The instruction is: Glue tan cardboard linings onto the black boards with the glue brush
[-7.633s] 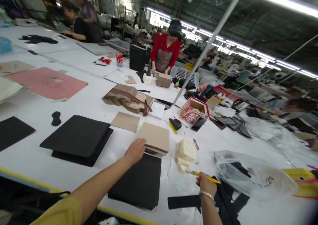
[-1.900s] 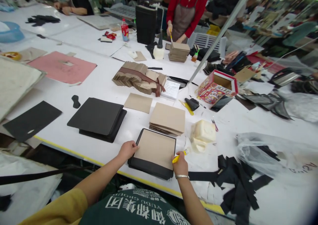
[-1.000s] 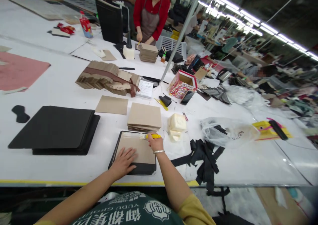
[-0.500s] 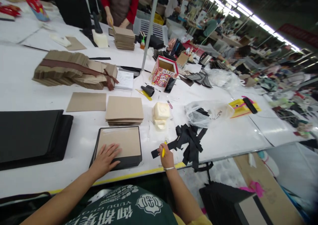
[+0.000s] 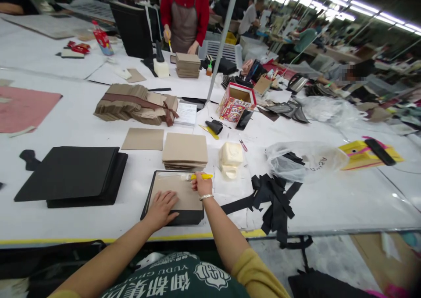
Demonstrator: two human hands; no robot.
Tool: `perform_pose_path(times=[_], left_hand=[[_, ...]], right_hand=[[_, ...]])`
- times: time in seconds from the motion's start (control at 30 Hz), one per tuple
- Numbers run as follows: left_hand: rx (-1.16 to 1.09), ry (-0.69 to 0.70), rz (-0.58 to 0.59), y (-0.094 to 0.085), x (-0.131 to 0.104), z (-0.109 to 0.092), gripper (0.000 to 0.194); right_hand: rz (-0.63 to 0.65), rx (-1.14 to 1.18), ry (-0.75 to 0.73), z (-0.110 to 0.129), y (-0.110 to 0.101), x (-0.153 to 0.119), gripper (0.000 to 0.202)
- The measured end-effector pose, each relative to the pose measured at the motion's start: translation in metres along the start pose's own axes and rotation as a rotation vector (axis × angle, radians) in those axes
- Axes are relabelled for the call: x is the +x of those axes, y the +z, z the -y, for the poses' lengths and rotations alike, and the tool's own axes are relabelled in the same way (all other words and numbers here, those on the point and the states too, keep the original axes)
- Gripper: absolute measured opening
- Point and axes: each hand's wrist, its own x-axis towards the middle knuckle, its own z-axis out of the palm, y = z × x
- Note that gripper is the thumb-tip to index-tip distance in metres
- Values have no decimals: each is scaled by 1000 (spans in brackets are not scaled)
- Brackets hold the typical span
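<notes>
My left hand (image 5: 162,210) lies flat with fingers spread on a tan board (image 5: 184,197), which rests on a stack of black sheets (image 5: 189,218). My right hand (image 5: 201,185) is closed around a yellow-handled brush (image 5: 206,176); its tip touches the board's upper edge, where a whitish wet streak shows. Behind the board sits a pile of tan boards (image 5: 185,147), with a single tan sheet (image 5: 143,139) to its left. A cream-coloured block-like container (image 5: 231,154) stands to the right. Black strips (image 5: 272,197) lie in a heap right of my right forearm.
A black panel stack (image 5: 79,173) lies at left. Further back are a tied bundle of tan pieces (image 5: 131,104), a red patterned box (image 5: 236,103) and a metal pole (image 5: 223,44). A plastic bag (image 5: 305,160) lies right. Across the table stands a person in an apron (image 5: 184,22).
My right hand has moved from beside the black strips up and left onto the board, carrying the yellow brush. My left hand remains on the board. The view has shifted left.
</notes>
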Motion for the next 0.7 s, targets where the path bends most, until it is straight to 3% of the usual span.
perform_pose_path(times=[0.17, 0.27, 0.33, 0.43, 0.53, 0.6, 0.7], left_hand=[[2, 18, 5, 1, -2, 3, 43], [12, 21, 5, 4, -3, 3, 42], [17, 27, -5, 6, -3, 4, 42], [20, 41, -17, 9, -2, 5, 42], [27, 49, -20, 11, -2, 5, 42], [36, 45, -21, 12, -2, 6, 43], [42, 41, -17, 12, -2, 6, 43]], right_hand=[[-156, 30, 63, 1, -77, -12, 22], [-175, -25, -36, -8, -117, -35, 36], [-169, -163, -127, -27, -135, -52, 39], [-164, -613, -218, -75, -149, -72, 28], [-177, -1071, -284, -123, -148, -80, 21], [-198, -1209, -302, -146, -145, -79, 23], [-220, -1211, -293, -158, -146, -74, 25]])
